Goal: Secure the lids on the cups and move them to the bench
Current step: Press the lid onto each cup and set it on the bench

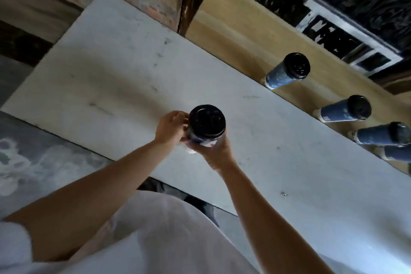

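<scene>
Grip: left hand (170, 128) and right hand (219, 153) hold cup (207, 123) near the table (111, 73) edge.

White table (111, 73), lidded cups (287, 71) on bench (233, 29)

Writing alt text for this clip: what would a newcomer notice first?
The black-lidded cup at centre, held over the white table by both hands: the left hand beside the lid, the right hand round its body. Next, the row of lidded blue cups standing on the wooden bench beyond the table, at right.
</scene>
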Demonstrator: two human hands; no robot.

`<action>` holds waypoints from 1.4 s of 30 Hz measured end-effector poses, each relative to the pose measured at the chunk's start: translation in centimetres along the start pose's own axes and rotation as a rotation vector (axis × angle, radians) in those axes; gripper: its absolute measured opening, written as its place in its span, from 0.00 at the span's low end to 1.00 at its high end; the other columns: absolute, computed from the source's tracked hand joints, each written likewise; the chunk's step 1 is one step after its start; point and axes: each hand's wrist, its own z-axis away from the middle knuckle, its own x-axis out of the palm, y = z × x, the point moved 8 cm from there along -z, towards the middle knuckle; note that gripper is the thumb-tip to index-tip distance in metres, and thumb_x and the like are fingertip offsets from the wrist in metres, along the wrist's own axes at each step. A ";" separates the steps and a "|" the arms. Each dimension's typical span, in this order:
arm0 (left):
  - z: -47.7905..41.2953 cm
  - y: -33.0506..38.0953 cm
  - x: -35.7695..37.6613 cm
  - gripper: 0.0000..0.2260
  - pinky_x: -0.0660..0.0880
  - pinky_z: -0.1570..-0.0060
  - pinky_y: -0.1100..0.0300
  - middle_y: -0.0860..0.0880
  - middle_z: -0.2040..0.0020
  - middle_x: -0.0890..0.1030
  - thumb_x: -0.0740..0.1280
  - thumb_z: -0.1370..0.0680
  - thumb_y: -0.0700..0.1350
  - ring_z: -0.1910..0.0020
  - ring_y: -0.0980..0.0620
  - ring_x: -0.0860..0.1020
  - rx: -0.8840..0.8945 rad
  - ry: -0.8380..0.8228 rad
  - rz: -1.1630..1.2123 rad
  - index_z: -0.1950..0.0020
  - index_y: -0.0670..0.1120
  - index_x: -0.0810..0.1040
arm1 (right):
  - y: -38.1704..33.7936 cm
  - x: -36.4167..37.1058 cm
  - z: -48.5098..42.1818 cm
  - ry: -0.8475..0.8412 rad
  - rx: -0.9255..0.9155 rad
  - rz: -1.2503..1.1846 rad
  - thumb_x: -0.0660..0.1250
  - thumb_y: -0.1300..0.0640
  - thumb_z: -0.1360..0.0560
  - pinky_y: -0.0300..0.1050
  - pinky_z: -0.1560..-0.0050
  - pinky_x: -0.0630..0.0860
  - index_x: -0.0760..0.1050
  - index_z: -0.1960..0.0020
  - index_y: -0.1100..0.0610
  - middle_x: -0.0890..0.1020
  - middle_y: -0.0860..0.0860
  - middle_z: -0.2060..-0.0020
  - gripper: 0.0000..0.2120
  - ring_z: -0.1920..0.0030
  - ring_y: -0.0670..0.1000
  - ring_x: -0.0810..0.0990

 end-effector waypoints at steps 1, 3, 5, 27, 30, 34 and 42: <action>-0.6 0.2 -0.8 0.10 0.80 0.67 0.55 0.43 0.55 0.83 0.60 0.19 0.41 0.56 0.40 0.81 0.065 0.033 -0.104 0.53 0.44 0.81 | -0.2 -0.3 -0.7 0.023 0.023 -0.019 0.82 0.58 0.42 0.32 0.48 0.74 0.70 0.32 0.57 0.81 0.49 0.45 0.42 0.47 0.42 0.79; -1.4 1.0 -2.9 0.12 0.77 0.46 0.46 0.40 0.45 0.82 0.62 0.21 0.45 0.46 0.37 0.80 0.330 0.195 -0.512 0.44 0.42 0.80 | -0.5 -1.0 -1.9 0.037 0.050 0.020 0.80 0.55 0.43 0.37 0.44 0.76 0.69 0.31 0.55 0.80 0.49 0.42 0.42 0.44 0.45 0.79; -1.8 -0.6 -4.8 0.20 0.68 0.35 0.42 0.38 0.32 0.75 0.65 0.23 0.48 0.33 0.35 0.71 0.384 0.333 -0.786 0.33 0.42 0.74 | -0.9 -1.8 -2.9 0.023 0.062 0.072 0.79 0.52 0.42 0.44 0.40 0.76 0.67 0.31 0.51 0.79 0.48 0.40 0.42 0.40 0.48 0.78; -1.8 -5.9 -2.0 0.38 0.29 0.26 0.48 0.43 0.18 0.51 0.64 0.23 0.58 0.20 0.36 0.43 0.233 0.522 -1.047 0.19 0.45 0.53 | -11.5 -7.8 -13.0 -0.441 -0.182 1.849 0.72 0.52 0.33 0.49 0.51 0.72 0.67 0.37 0.52 0.74 0.53 0.43 0.27 0.42 0.58 0.77; -1.7 -5.7 -1.9 0.35 0.31 0.25 0.46 0.41 0.19 0.55 0.65 0.24 0.56 0.21 0.35 0.46 0.272 0.559 -1.036 0.21 0.45 0.57 | -15.7 -6.6 -12.2 -0.352 -0.382 2.146 0.71 0.55 0.31 0.55 0.41 0.69 0.69 0.35 0.49 0.74 0.53 0.42 0.27 0.40 0.58 0.74; -1.5 -5.4 -2.2 0.34 0.33 0.25 0.46 0.41 0.20 0.58 0.65 0.24 0.56 0.21 0.35 0.49 0.308 0.609 -1.015 0.22 0.45 0.60 | -20.6 -4.3 -9.8 -0.205 -0.676 2.373 0.68 0.51 0.28 0.64 0.31 0.59 0.70 0.33 0.47 0.73 0.54 0.38 0.24 0.34 0.60 0.69; -1.3 -5.6 -2.7 0.32 0.27 0.28 0.55 0.42 0.21 0.61 0.64 0.23 0.58 0.20 0.36 0.51 0.286 0.635 -0.992 0.22 0.46 0.62 | -25.0 -5.0 -7.1 -0.270 -0.552 2.419 0.72 0.48 0.31 0.57 0.40 0.69 0.65 0.30 0.46 0.74 0.54 0.42 0.31 0.37 0.60 0.72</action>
